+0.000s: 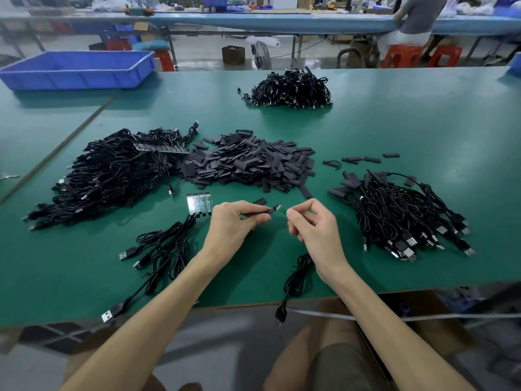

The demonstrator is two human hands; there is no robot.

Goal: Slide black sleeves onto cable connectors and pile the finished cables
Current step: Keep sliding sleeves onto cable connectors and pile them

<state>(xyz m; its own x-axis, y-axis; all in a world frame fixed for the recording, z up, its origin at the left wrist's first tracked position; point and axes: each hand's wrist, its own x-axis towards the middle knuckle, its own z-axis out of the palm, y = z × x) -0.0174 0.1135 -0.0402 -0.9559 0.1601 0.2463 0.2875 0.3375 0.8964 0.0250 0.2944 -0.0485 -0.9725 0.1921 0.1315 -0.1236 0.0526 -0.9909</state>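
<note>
My left hand (236, 220) pinches a flat black sleeve (260, 212) above the green table (408, 131). A finger's width to its right, my right hand (313, 224) pinches a small green connector board (280, 209); its black cable (297, 273) hangs over the table's front edge. The sleeve's open end faces the board's tip. A heap of loose black sleeves (248, 162) lies behind my hands. At the right sits a pile of sleeved cables (400, 213). A big tangle of cables (112, 173) lies at the left.
A strip of joined boards (198, 204) with several cables (163, 249) lies left of my left hand. Another cable heap (290, 90) sits far back. A blue bin (79, 69) stands at the back left. A person sits at the far bench (414, 21).
</note>
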